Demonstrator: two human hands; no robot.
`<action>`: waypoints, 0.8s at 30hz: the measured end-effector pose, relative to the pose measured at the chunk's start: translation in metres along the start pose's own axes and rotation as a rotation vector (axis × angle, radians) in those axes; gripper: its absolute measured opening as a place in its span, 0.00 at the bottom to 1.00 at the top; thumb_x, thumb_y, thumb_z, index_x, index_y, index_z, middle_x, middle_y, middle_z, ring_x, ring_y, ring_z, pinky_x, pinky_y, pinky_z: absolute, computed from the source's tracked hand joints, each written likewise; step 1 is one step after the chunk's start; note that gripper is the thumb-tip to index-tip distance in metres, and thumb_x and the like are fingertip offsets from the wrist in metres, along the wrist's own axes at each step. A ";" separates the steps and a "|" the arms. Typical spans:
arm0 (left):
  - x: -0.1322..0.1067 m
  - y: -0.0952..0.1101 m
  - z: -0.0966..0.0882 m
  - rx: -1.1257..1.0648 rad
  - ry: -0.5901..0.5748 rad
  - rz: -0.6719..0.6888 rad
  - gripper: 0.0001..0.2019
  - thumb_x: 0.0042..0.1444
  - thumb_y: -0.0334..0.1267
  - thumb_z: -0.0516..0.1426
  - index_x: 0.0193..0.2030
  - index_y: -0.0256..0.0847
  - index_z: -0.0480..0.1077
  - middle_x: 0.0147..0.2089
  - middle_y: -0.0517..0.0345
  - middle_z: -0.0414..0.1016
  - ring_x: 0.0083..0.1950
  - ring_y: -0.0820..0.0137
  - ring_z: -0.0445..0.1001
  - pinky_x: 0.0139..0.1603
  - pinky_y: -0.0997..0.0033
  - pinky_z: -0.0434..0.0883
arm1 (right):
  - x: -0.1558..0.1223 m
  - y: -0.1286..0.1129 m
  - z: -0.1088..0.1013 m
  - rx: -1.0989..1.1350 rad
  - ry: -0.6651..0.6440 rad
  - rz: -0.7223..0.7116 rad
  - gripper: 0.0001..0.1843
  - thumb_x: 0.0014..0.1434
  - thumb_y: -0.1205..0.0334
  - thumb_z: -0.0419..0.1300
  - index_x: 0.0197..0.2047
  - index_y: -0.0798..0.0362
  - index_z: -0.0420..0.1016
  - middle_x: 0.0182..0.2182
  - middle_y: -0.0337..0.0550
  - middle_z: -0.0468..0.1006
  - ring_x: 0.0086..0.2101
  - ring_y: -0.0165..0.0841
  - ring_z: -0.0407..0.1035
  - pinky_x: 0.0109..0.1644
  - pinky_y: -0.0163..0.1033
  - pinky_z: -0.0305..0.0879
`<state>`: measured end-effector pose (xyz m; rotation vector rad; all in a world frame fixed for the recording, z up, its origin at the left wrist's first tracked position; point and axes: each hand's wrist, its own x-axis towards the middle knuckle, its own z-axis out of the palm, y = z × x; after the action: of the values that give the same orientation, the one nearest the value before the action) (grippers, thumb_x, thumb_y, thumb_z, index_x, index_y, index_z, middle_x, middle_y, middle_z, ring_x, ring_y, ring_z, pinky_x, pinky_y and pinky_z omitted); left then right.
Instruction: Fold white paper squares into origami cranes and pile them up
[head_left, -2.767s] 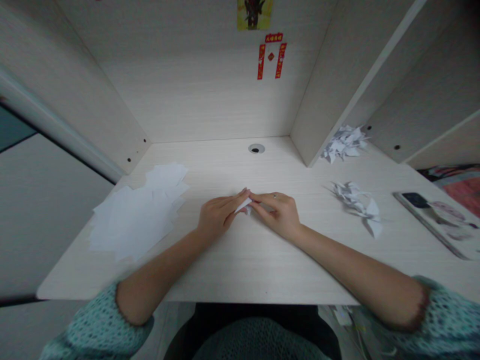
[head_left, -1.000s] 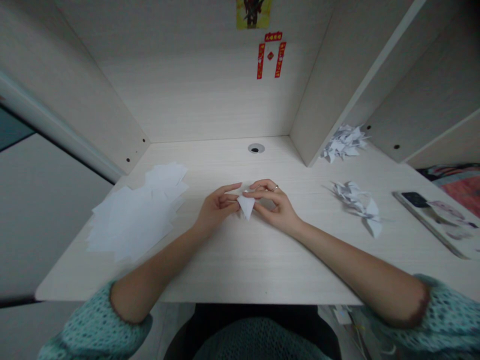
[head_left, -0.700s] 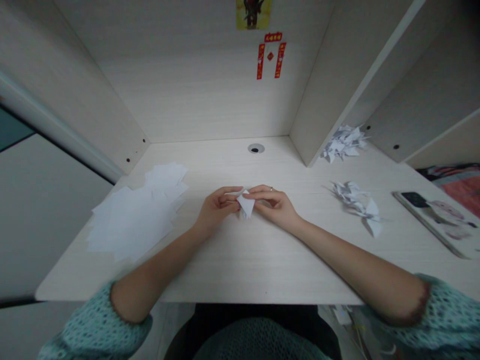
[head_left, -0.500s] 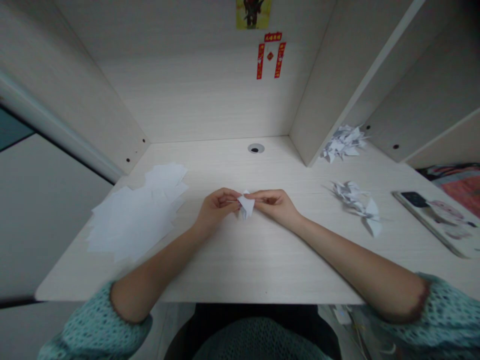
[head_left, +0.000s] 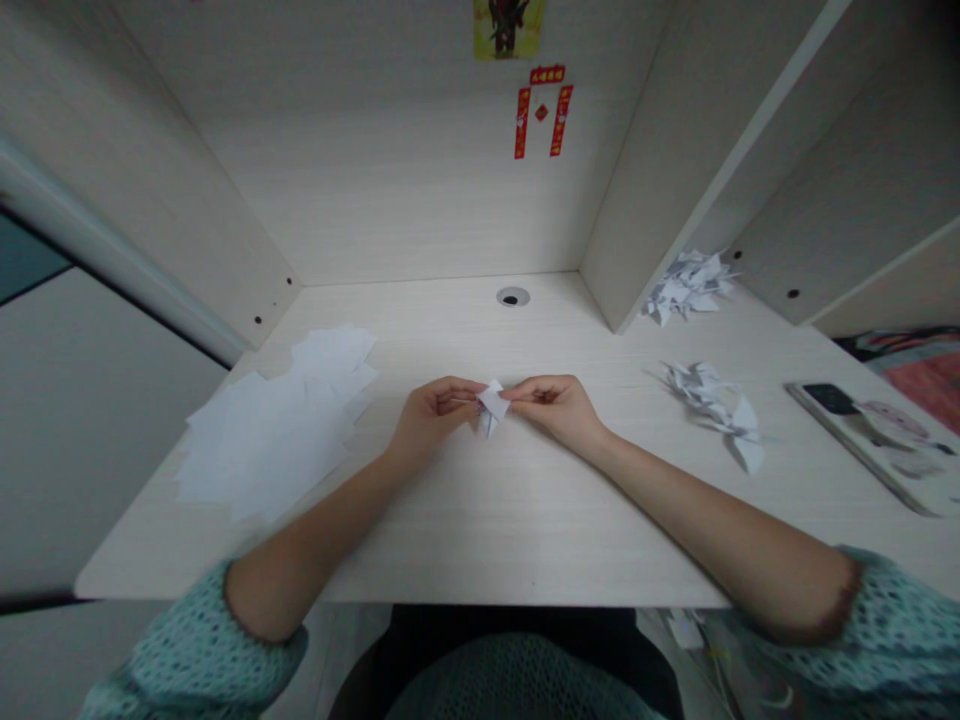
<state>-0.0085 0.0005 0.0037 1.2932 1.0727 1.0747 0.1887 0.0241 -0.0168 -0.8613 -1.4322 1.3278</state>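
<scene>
A small folded white paper piece [head_left: 493, 405] is held between both hands above the middle of the desk [head_left: 450, 540]. My left hand [head_left: 435, 412] pinches its left side with thumb and fingers. From the other side, my right hand [head_left: 553, 402] pinches its right edge between thumb and index finger. Its top corner points away from me and a narrow flap hangs down toward me. The fingertips cover parts of both edges, so the finer folds are hard to make out.
Loose white paper sheets [head_left: 277, 430] lie spread at the left. On the right are a small group of folded paper pieces [head_left: 712, 405], a larger heap of them [head_left: 690, 285] behind the upright panel [head_left: 637, 200], and a phone [head_left: 877, 440]. A cable hole [head_left: 513, 297] sits at the back.
The fingers of my right hand have shifted slightly to the right along the paper's edge, showing more of its upper part. The left hand keeps its pinch almost unmoved.
</scene>
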 end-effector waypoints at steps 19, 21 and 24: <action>0.000 0.002 -0.001 0.035 -0.038 -0.076 0.25 0.43 0.39 0.66 0.49 0.39 0.69 0.34 0.54 0.81 0.35 0.65 0.79 0.38 0.69 0.73 | -0.002 0.004 -0.001 -0.159 -0.341 -0.242 0.15 0.58 0.62 0.59 0.49 0.47 0.76 0.45 0.47 0.75 0.44 0.34 0.71 0.47 0.41 0.68; 0.001 0.002 -0.001 0.023 -0.044 -0.085 0.25 0.43 0.39 0.66 0.49 0.39 0.69 0.32 0.56 0.81 0.34 0.66 0.79 0.38 0.69 0.73 | -0.002 0.005 -0.002 -0.191 -0.337 -0.256 0.14 0.58 0.61 0.59 0.48 0.47 0.76 0.44 0.47 0.75 0.43 0.34 0.71 0.46 0.42 0.68; 0.002 0.001 -0.001 -0.001 -0.061 -0.101 0.25 0.42 0.38 0.66 0.49 0.39 0.69 0.31 0.57 0.81 0.33 0.67 0.79 0.38 0.68 0.73 | -0.003 0.005 -0.002 -0.203 -0.332 -0.257 0.14 0.58 0.61 0.60 0.48 0.47 0.76 0.44 0.47 0.75 0.42 0.34 0.71 0.47 0.42 0.68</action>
<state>-0.0095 0.0023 0.0044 1.2503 1.0802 0.9543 0.1910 0.0232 -0.0226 -0.5747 -1.8936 1.1794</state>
